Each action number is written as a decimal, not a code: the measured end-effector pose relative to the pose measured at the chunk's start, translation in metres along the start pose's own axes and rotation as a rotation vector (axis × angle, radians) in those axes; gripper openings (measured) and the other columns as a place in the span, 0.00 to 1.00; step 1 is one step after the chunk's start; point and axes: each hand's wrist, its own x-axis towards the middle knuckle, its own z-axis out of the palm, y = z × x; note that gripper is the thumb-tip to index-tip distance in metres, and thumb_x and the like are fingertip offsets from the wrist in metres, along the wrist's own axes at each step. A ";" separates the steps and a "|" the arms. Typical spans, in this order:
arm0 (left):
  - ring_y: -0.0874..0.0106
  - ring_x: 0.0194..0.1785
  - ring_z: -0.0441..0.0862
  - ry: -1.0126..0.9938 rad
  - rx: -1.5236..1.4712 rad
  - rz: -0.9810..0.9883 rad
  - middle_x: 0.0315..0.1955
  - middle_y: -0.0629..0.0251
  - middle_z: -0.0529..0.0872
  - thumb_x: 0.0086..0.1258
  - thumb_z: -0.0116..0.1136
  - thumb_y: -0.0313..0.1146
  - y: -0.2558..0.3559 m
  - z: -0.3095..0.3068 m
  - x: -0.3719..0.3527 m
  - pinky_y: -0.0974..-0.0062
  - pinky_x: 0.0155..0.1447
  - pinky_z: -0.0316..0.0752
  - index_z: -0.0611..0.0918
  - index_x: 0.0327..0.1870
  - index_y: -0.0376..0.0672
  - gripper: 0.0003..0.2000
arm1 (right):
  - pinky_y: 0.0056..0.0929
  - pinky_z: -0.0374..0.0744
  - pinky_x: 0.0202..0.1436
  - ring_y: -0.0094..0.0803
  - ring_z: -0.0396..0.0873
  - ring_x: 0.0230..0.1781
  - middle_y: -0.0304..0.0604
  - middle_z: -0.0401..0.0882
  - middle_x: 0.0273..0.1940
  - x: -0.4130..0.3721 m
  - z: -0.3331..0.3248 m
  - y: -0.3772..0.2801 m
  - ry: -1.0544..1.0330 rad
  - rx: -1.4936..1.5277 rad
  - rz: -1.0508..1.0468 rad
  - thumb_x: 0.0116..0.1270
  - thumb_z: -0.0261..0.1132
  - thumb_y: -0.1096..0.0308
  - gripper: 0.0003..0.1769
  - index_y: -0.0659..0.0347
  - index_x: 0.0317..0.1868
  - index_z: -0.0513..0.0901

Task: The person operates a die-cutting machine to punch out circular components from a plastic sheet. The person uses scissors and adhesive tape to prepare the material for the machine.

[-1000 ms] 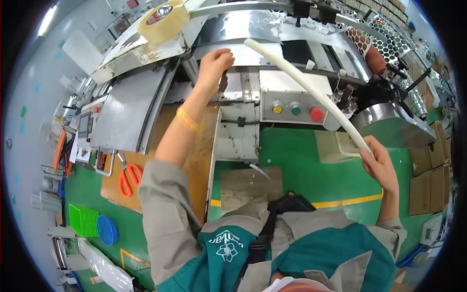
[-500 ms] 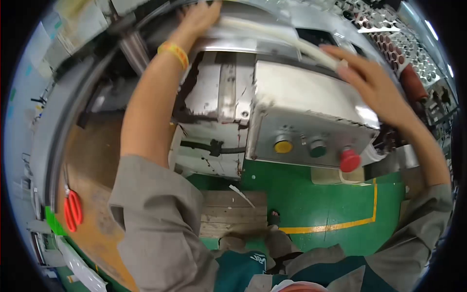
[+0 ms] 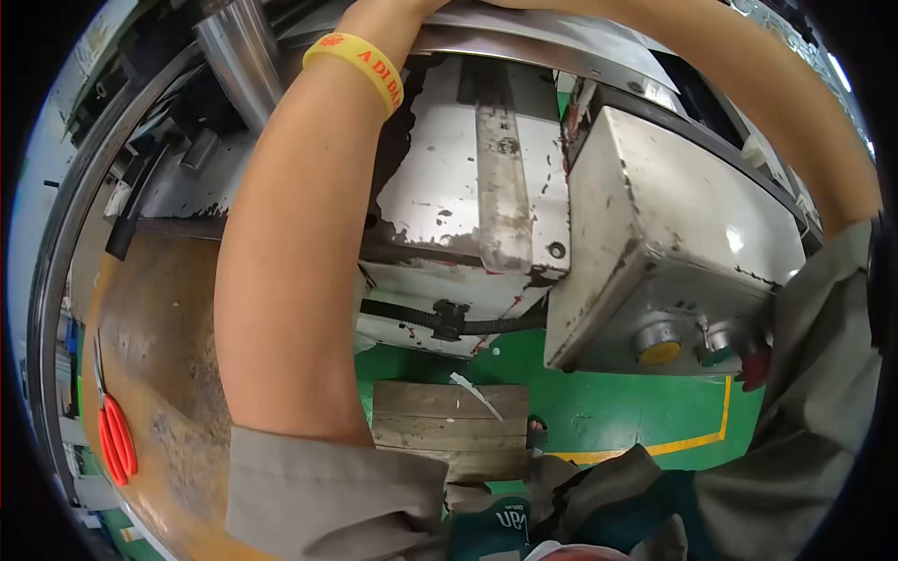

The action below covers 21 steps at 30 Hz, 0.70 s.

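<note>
My left hand [image 3: 409, 6] reaches to the upper edge of the head view, over the far metal surface [image 3: 561, 39] of the machine. A yellow wristband with red letters [image 3: 363, 64] circles that wrist. My right arm arches across from the right, and only a sliver of my right hand [image 3: 524, 4] shows at the top, close to the left one. The fingers of both hands lie outside the picture, so whatever they hold or touch is hidden. Below them is a worn white machine bed [image 3: 440, 178] with a pale strip fixed along it [image 3: 502, 187].
A metal control box [image 3: 692, 196] with yellow [image 3: 659, 348], green [image 3: 716, 353] and red [image 3: 754, 366] buttons juts out at right, under my right arm. Red-handled scissors [image 3: 116, 439] lie on the brown tabletop [image 3: 182, 374] at left. A steel column [image 3: 239, 61] stands beyond. Below is a wooden step [image 3: 449, 421].
My right hand has moved left and away from the long white strip's end, toward my left hand. Both hands have risen nearly out of view, and the strip no longer shows. The view has shifted.
</note>
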 end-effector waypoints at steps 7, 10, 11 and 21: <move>0.50 0.67 0.59 0.008 0.084 -0.071 0.58 0.43 0.71 0.69 0.23 0.54 0.021 -0.014 -0.011 0.54 0.71 0.39 0.73 0.58 0.37 0.33 | 0.36 0.75 0.48 0.41 0.78 0.43 0.50 0.80 0.43 0.043 0.010 -0.001 0.010 -0.109 -0.021 0.65 0.53 0.58 0.22 0.61 0.55 0.74; 0.50 0.67 0.59 -0.006 -0.009 -0.032 0.58 0.40 0.70 0.68 0.24 0.54 0.032 -0.022 -0.029 0.55 0.71 0.40 0.72 0.58 0.34 0.34 | 0.36 0.75 0.48 0.41 0.78 0.43 0.50 0.80 0.43 0.049 0.013 -0.002 0.011 -0.138 -0.021 0.64 0.53 0.59 0.21 0.61 0.54 0.75; 0.50 0.68 0.59 -0.040 -0.016 -0.060 0.57 0.39 0.70 0.68 0.24 0.55 0.031 -0.020 -0.025 0.55 0.71 0.39 0.72 0.58 0.32 0.34 | 0.36 0.75 0.48 0.41 0.79 0.43 0.50 0.80 0.43 0.050 0.013 -0.002 0.007 -0.142 -0.021 0.64 0.53 0.59 0.21 0.60 0.53 0.75; 0.47 0.67 0.60 0.023 0.017 -0.175 0.55 0.34 0.71 0.66 0.29 0.55 0.027 -0.013 -0.014 0.57 0.72 0.36 0.74 0.54 0.27 0.35 | 0.37 0.76 0.47 0.41 0.80 0.42 0.50 0.81 0.41 0.041 0.009 -0.004 -0.044 -0.185 -0.015 0.62 0.55 0.59 0.20 0.60 0.50 0.78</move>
